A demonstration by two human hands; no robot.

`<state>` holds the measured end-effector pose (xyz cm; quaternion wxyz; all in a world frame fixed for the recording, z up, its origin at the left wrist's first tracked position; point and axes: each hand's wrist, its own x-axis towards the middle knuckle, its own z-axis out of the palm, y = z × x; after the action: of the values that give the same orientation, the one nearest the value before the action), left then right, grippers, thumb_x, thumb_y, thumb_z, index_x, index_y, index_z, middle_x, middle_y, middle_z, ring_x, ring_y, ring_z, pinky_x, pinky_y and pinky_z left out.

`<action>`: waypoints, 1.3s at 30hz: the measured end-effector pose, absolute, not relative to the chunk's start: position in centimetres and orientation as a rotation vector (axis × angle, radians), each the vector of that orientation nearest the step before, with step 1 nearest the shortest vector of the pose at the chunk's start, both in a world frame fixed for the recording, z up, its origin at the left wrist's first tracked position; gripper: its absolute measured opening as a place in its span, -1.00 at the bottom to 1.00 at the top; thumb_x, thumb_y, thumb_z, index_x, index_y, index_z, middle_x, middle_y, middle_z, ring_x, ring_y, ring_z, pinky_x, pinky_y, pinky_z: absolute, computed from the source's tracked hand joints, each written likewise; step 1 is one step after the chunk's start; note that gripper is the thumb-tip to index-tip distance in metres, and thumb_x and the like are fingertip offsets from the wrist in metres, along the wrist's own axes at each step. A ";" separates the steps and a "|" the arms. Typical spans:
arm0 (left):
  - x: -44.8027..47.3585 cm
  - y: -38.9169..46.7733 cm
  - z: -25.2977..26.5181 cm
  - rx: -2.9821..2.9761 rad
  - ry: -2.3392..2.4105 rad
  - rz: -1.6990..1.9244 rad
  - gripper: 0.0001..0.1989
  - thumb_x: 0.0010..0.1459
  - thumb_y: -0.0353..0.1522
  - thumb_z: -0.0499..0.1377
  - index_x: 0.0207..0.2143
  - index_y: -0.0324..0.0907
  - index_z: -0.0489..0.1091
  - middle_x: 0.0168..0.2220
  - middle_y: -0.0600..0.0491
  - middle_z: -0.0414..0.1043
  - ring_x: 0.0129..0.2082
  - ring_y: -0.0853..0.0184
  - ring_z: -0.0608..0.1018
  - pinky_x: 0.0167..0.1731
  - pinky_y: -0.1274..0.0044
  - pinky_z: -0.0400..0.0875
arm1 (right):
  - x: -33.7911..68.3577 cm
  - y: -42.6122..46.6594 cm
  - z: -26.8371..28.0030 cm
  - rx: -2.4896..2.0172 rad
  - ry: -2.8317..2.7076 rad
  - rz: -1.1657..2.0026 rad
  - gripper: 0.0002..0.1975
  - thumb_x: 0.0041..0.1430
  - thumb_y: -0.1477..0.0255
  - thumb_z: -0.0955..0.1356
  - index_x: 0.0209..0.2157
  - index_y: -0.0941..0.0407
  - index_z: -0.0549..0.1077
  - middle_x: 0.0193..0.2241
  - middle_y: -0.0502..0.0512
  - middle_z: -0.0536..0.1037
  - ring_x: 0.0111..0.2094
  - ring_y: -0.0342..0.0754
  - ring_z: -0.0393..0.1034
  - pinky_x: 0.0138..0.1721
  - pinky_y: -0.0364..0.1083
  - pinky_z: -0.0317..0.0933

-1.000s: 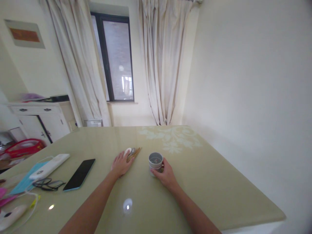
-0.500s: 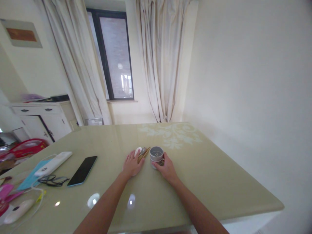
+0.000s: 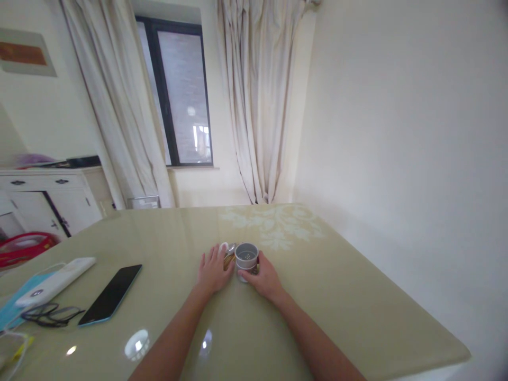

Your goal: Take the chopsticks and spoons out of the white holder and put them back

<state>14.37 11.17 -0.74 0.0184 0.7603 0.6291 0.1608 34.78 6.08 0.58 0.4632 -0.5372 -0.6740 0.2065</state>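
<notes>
While a person works with both hands forward, the broad, glossy table (image 3: 337, 301) with a pale floral motif supports the arrangement. A dark-screened smartphone (image 3: 111, 295) lies well apart from the hands, toward the person's left. The left hand (image 3: 213, 271) is laid palm down, its fingers outstretched over a small cluster of utensils; whether they clamp anything beneath cannot be told. The right hand (image 3: 266, 278) is closed around the cup (image 3: 246, 257), thumb across the near side and fingers wrapped behind. The step in hand appears to be gathering or steadying cup and utensils side by side; any further move would call for a level cup and care not to knock its neighbours.

The cup stands upright near the table's centre, just to the right of the left hand; contact of its base with the table is not certain. It is grey and round, open at the top, with a paler band around the wall and light specks inside. Just beside it lie slender wooden sticks (image 3: 228, 259), probably chopsticks, a metal spoon (image 3: 232, 248) and a white item (image 3: 223, 247) partly hidden by the fingers.
</notes>
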 end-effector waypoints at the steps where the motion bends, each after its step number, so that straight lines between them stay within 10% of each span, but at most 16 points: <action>1: 14.5 11.1 -0.5 2.389 1.966 0.519 -0.27 0.33 -0.07 0.04 0.45 -0.16 0.10 0.49 -0.20 0.03 0.49 -0.04 0.09 0.42 0.01 -0.15 | 34.8 6.2 0.5 -1.312 -1.661 0.504 -0.47 0.02 0.23 0.56 -0.02 0.10 0.44 -0.10 0.18 0.63 -0.08 0.15 0.52 -0.04 0.07 0.35; 14: 15.4 8.7 -0.6 2.628 1.913 0.784 -0.72 0.28 -0.37 0.10 -0.02 -0.16 0.52 0.09 -0.18 0.51 0.18 0.01 0.46 0.36 0.12 0.12 | 35.2 5.5 0.7 -1.132 -1.629 0.621 -0.07 -0.04 0.16 0.61 0.28 0.06 0.22 0.17 0.27 0.52 0.14 0.21 0.45 0.19 0.15 0.30; 30: 16.1 7.7 0.9 2.661 1.862 0.798 -0.75 0.29 -0.40 0.12 -0.06 -0.15 0.54 0.04 -0.11 0.54 0.12 0.09 0.50 0.35 0.12 0.13 | 35.5 4.9 0.8 -1.098 -1.712 0.609 -0.11 0.01 0.36 0.56 0.32 0.03 0.16 0.26 0.27 0.42 0.24 0.21 0.36 0.25 0.20 0.26; 39: 15.8 8.8 1.9 2.186 1.657 1.224 -0.78 0.32 -0.26 0.10 -0.30 -0.12 0.49 -0.11 -0.08 0.60 -0.03 0.11 0.56 0.08 0.24 0.40 | 36.1 4.6 1.2 -1.191 -1.678 0.636 0.19 -0.13 0.09 0.65 0.41 0.10 0.05 0.20 0.32 0.47 0.18 0.27 0.41 0.23 0.22 0.24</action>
<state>15.82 8.84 1.91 0.0690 0.7262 0.5502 0.4064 36.10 4.58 1.15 0.4741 -0.4867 -0.6860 0.2602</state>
